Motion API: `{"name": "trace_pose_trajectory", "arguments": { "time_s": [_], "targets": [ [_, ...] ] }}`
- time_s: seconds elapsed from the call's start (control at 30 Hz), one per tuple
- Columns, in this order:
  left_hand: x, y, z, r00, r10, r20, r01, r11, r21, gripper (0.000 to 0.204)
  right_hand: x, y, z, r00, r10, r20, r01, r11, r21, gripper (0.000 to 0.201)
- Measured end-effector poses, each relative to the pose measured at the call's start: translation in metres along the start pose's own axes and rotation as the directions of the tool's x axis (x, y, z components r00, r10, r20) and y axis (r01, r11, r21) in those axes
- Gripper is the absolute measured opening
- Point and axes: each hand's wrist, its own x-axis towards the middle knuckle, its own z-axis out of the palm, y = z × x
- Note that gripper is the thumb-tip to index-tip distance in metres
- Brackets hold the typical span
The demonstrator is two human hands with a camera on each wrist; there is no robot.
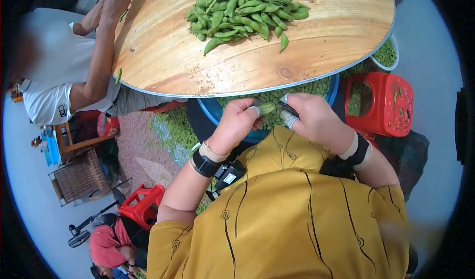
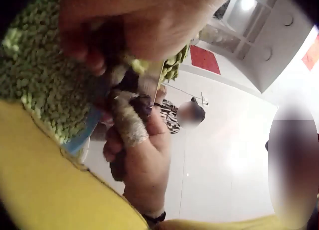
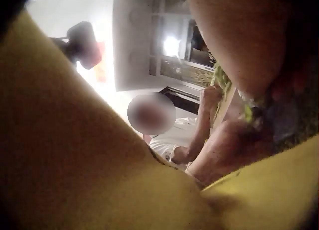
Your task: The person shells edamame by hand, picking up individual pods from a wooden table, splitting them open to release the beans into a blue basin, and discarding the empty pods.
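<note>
Above a blue basin of shelled green beans, my two hands nearly meet. My left hand pinches a green pod between thumb and fingers. Close beside it, my right hand has pale wrapping on its thumb and finger and curls round a small dark object. In the left wrist view the wrapped thumb of the right hand lies against something dark. The left hand's fingertips are partly hidden in both wrist views.
A pile of pods lies on the round wooden table. At the right stands a red stool, with a white bowl of beans behind it. A person in a white shirt sits at the left; pods cover part of the floor.
</note>
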Motion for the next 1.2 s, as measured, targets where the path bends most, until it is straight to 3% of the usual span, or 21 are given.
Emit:
{"name": "trace_pose_trajectory", "arguments": {
  "time_s": [0.07,0.13,0.2,0.23,0.3,0.4,0.47,0.53,0.6,0.67,0.73,0.77,0.8,0.83,0.9,0.93,0.97,1.0,1.07,1.1,1.2],
  "targets": [
    [0.006,0.0,0.006,0.977,0.135,-0.164,-0.146,0.988,-0.055,0.028,-0.001,-0.007,-0.007,1.0,0.01,-0.006,-0.01,1.0,-0.027,0.017],
    [0.014,0.0,0.003,0.987,0.09,-0.132,-0.092,0.996,-0.009,0.026,-0.001,-0.014,-0.013,1.0,0.021,-0.006,-0.021,0.999,-0.05,0.017],
    [0.024,-0.006,0.002,0.973,0.172,-0.157,-0.106,0.928,0.357,0.032,0.002,-0.021,-0.019,0.997,-0.004,-0.073,0.001,0.999,-0.051,0.015],
    [0.03,-0.012,-0.001,0.973,0.166,-0.159,-0.102,0.931,0.351,0.032,0.006,-0.025,-0.024,0.998,-0.002,-0.066,-0.001,0.999,-0.049,0.015],
    [0.037,-0.026,-0.006,0.883,0.458,-0.108,-0.302,0.728,0.615,0.037,0.018,-0.031,-0.038,0.969,0.006,-0.247,-0.035,0.993,-0.11,0.014],
    [0.023,-0.008,-0.008,0.942,0.327,-0.077,-0.191,0.709,0.679,0.04,0.049,-0.019,-0.047,0.937,-0.062,-0.343,-0.036,0.961,-0.273,0.014],
    [0.02,-0.015,-0.017,0.914,0.404,-0.043,-0.259,0.662,0.704,0.036,0.067,-0.012,-0.044,0.902,-0.007,-0.431,-0.208,0.869,-0.449,0.014],
    [0.002,-0.01,-0.025,0.944,0.317,-0.092,-0.212,0.795,0.569,0.03,0.075,-0.005,-0.033,0.888,-0.003,-0.46,-0.233,0.859,-0.456,0.015],
    [-0.017,-0.028,-0.041,0.908,0.386,-0.161,-0.25,0.81,0.531,0.021,0.079,-0.004,-0.028,0.876,-0.004,-0.482,-0.249,0.853,-0.459,0.016],
    [-0.045,-0.038,-0.061,0.886,0.31,-0.345,-0.137,0.886,0.443,0.018,0.077,-0.005,-0.024,0.863,0.038,-0.504,-0.278,0.868,-0.412,0.018],
    [-0.072,-0.065,-0.09,0.806,0.43,-0.406,-0.017,0.703,0.711,0.015,0.07,-0.011,-0.031,0.896,0.098,-0.433,-0.266,0.9,-0.346,0.019],
    [-0.088,-0.078,-0.1,0.803,0.428,-0.414,-0.009,0.704,0.711,0.015,0.066,-0.016,-0.035,0.919,0.154,-0.362,-0.266,0.921,-0.283,0.02],
    [-0.103,-0.089,-0.107,0.816,0.398,-0.418,0.191,0.498,0.846,0.019,0.062,-0.023,-0.038,0.922,0.148,-0.359,-0.258,0.924,-0.283,0.02],
    [-0.109,-0.092,-0.108,0.825,0.368,-0.43,0.364,0.237,0.901,0.023,0.056,-0.029,-0.039,0.938,0.215,-0.27,-0.248,0.964,-0.094,0.021],
    [-0.108,-0.082,-0.098,0.815,0.469,-0.34,0.263,0.222,0.939,0.027,0.047,-0.035,-0.036,0.952,0.289,-0.105,-0.258,0.937,0.235,0.022],
    [-0.106,-0.069,-0.087,0.791,0.561,-0.242,0.158,0.195,0.968,0.032,0.047,-0.036,-0.033,0.951,0.29,-0.103,-0.26,0.936,0.236,0.022],
    [-0.101,-0.048,-0.07,0.799,0.546,-0.25,0.075,0.323,0.944,0.031,0.047,-0.038,-0.03,0.95,0.312,0.018,-0.293,0.869,0.398,0.019],
    [-0.092,-0.033,-0.058,0.872,0.42,-0.25,-0.086,0.636,0.767,0.028,0.047,-0.04,-0.027,0.941,0.309,0.135,-0.331,0.774,0.54,0.017],
    [-0.076,0.005,-0.029,0.97,0.224,-0.093,-0.219,0.974,0.058,0.026,0.043,-0.041,-0.02,0.932,0.323,0.167,-0.357,0.726,0.589,0.015],
    [-0.071,0.024,-0.017,0.989,0.147,-0.006,-0.147,0.983,-0.114,0.023,0.04,-0.041,-0.017,0.929,0.328,0.173,-0.359,0.682,0.637,0.016],
    [-0.049,0.041,0.002,0.965,0.205,0.165,-0.149,0.942,-0.302,0.021,0.031,-0.046,-0.021,0.927,0.35,0.138,-0.337,0.608,0.719,0.016]
  ]
}}
